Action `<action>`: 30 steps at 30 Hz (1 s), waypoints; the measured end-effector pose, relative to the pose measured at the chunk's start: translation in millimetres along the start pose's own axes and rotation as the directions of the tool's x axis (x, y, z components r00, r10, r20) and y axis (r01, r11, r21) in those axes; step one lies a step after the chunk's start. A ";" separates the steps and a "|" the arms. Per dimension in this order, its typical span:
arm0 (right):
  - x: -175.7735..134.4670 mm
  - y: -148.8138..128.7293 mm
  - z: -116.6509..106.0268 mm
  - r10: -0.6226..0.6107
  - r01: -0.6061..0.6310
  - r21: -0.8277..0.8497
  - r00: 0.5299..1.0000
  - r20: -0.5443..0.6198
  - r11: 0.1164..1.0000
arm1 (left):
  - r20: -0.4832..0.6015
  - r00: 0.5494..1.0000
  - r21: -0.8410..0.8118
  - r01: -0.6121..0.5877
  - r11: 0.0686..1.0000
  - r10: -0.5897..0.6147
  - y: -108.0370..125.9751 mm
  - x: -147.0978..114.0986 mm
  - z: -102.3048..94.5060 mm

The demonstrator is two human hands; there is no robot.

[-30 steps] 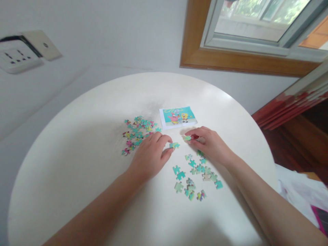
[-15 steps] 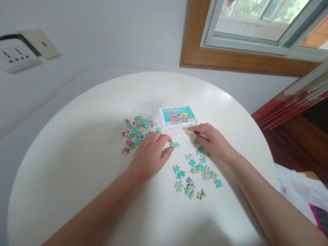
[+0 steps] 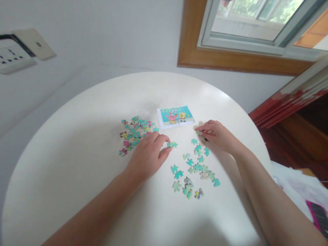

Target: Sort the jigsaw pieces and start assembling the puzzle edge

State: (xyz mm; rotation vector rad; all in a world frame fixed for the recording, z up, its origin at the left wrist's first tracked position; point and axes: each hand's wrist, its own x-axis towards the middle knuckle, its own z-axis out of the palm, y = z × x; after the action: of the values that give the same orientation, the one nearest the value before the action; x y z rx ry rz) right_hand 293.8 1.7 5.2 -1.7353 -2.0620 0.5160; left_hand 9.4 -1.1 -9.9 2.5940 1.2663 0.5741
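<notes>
Between thumb and forefinger, my left hand [image 3: 150, 153] pinches a teal and yellow jigsaw puzzle piece [image 3: 172, 145] close to the tabletop. My right hand [image 3: 214, 134], to the right of the picture card, closes its fingertips on a small greenish puzzle piece [image 3: 199, 132], partly hidden by the fingers. A mixed pile of puzzle pieces [image 3: 135, 131] lies just beyond and left of my left hand. Several teal and pale green pieces [image 3: 197, 167] are spread between my forearms, some overlapping or touching. The picture card [image 3: 176, 117] with cartoon figures lies flat beyond my hands.
The round white table [image 3: 77, 143] stands against a wall. A wall socket [image 3: 15, 54] is at the far left. The wood-framed window [image 3: 243, 58] is at the upper right, with a red and white curtain [image 3: 271, 106] beside it. White papers [image 3: 299, 184] lie beyond the table's right edge.
My right hand has shifted slightly right and away from the loose pieces with its puzzle piece, uncovering teal pieces below it. The left hand keeps its pinch. The whole view has drifted slightly.
</notes>
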 end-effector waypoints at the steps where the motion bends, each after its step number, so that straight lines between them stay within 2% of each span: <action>1: -0.1 0.2 -0.1 0.002 -0.002 -0.005 1.000 -0.003 1.000 | 0.000 1.000 0.001 -0.001 1.000 0.001 -0.1 -0.3 -0.1; 10: -1.0 4.2 4.0 0.033 -0.044 -0.099 0.994 -0.106 0.994 | -0.005 1.000 0.008 -0.007 1.000 0.007 -0.6 0.5 -0.4; 15: -5.2 -7.4 -3.6 -0.057 0.028 -0.166 0.983 -0.174 0.986 | -0.009 1.000 0.006 -0.010 1.000 0.010 -1.6 -0.2 -0.3; 17: -8.9 -14.2 -7.9 -0.090 0.062 -0.186 0.985 -0.147 0.981 | -0.013 1.000 0.001 -0.006 1.000 0.006 -1.6 -0.4 -0.2; 23: -18.6 -25.9 -11.0 -0.152 0.156 -0.213 0.988 0.038 0.965 | -0.024 1.000 -0.009 -0.001 1.000 0.001 -1.1 0.4 0.2; 30: -16.7 -26.0 -5.8 -0.174 0.186 -0.194 0.982 0.078 0.963 | -0.025 1.000 -0.002 -0.004 1.000 0.004 -1.1 0.0 -0.2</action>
State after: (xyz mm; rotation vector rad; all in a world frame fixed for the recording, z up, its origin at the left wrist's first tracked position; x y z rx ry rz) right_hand 277.5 -18.9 22.5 -1.6335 -2.3574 0.3177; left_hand 8.5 -0.4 -10.0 2.5965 1.2672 0.6102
